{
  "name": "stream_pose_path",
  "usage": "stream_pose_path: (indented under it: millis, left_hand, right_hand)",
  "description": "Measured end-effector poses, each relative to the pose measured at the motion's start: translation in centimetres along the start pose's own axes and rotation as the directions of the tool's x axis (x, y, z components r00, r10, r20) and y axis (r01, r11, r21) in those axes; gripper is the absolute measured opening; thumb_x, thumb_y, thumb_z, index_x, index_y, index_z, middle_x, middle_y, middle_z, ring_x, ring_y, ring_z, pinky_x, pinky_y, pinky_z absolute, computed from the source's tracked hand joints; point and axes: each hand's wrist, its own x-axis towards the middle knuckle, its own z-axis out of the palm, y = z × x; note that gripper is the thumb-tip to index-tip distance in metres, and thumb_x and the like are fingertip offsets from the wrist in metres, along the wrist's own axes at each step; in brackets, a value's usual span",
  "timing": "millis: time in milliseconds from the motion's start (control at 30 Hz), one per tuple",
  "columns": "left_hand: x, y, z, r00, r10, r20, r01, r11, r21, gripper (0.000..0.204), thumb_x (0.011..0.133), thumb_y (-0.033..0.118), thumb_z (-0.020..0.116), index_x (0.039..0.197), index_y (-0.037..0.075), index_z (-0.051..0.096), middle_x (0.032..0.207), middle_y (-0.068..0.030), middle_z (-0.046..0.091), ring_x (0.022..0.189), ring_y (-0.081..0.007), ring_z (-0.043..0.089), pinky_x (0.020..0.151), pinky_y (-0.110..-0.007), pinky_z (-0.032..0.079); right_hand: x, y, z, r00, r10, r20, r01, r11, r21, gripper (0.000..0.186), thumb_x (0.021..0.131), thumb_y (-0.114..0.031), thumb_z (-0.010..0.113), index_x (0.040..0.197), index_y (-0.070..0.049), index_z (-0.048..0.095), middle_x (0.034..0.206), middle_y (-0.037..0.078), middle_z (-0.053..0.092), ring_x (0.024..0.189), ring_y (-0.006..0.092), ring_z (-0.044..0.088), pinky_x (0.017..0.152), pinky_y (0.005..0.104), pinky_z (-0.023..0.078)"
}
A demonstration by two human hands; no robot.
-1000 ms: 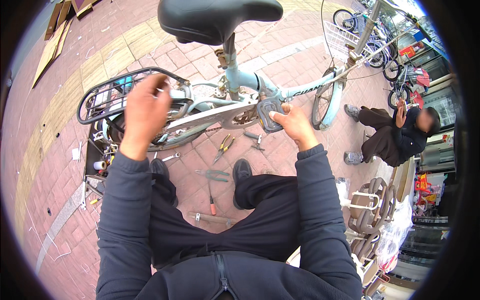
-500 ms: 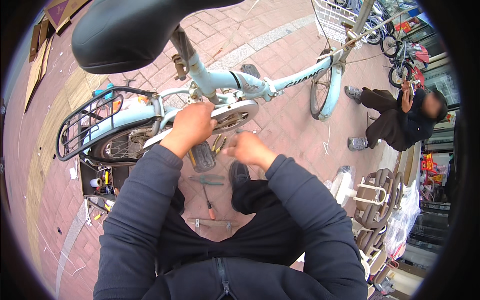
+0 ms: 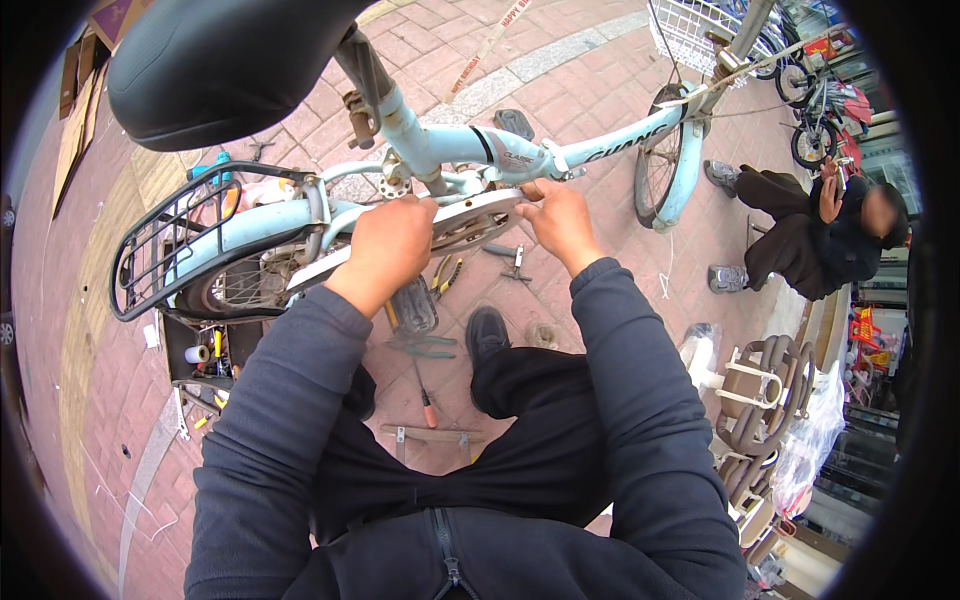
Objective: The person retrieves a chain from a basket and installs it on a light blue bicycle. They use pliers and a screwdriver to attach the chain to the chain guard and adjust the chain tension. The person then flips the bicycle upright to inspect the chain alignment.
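A pale blue bicycle with a black saddle stands before me. My left hand is closed at the white chain guard behind the chainring. My right hand pinches the front rim of the white chainring cover; its fingertips are partly hidden. A pedal hangs below my left hand. On the paving beneath lie yellow-handled pliers, green-handled pliers, a red-handled screwdriver and a metal tool with a crossbar.
A tool box sits at the left, flattened cardboard beyond it. A seated person holds a small object at the right. Bicycle seats and parts in plastic are piled at lower right; parked bikes line the upper right.
The pedal has swung from the front down to the lower rear. My right hand has left it for the cover's rim, and my left hand has moved rightward from the rack to the guard.
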Motion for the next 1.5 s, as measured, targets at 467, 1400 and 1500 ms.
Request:
stream_pose_path:
  millis: [467, 1400, 1500]
  left_hand:
    - [-7.2, 2.3, -1.6, 0.923, -0.293, 0.250, 0.229, 0.939, 0.256, 0.060, 0.091, 0.049, 0.069, 0.110, -0.008, 0.061, 0.102, -0.0229, 0.070, 0.087, -0.0360, 0.074, 0.079, -0.047, 0.059]
    - [-5.9, -2.4, 10.0, 0.945, -0.051, -0.324, 0.103, 0.984, 0.147, 0.018, 0.083, 0.015, 0.070, 0.097, 0.008, 0.061, 0.089, -0.0078, 0.058, 0.088, -0.0292, 0.064, 0.068, -0.043, 0.055]
    - [-5.6, -1.3, 9.1, 0.922, -0.009, -0.388, 0.058, 0.992, 0.115, 0.016, 0.084, 0.015, 0.071, 0.093, 0.008, 0.060, 0.089, -0.0082, 0.060, 0.088, -0.0307, 0.064, 0.070, -0.044, 0.053]
  right_hand:
    - [0.4, -1.6, -0.9, 0.989, 0.098, 0.107, -0.085, 0.990, -0.112, 0.047, 0.083, -0.021, 0.080, 0.124, -0.002, 0.067, 0.116, 0.020, 0.072, 0.108, 0.0356, 0.069, 0.093, 0.0434, 0.054]
    - [-0.4, 0.2, 1.0, 0.999, -0.035, 0.013, 0.037, 0.966, -0.258, 0.031, 0.081, -0.026, 0.080, 0.108, -0.010, 0.077, 0.107, 0.019, 0.071, 0.101, 0.0371, 0.069, 0.087, 0.0471, 0.054]
    - [-0.1, 1.0, 0.4, 0.999, -0.012, 0.053, 0.027, 0.954, -0.298, 0.032, 0.082, -0.026, 0.080, 0.109, -0.011, 0.077, 0.107, 0.019, 0.072, 0.100, 0.0365, 0.069, 0.088, 0.0467, 0.054]
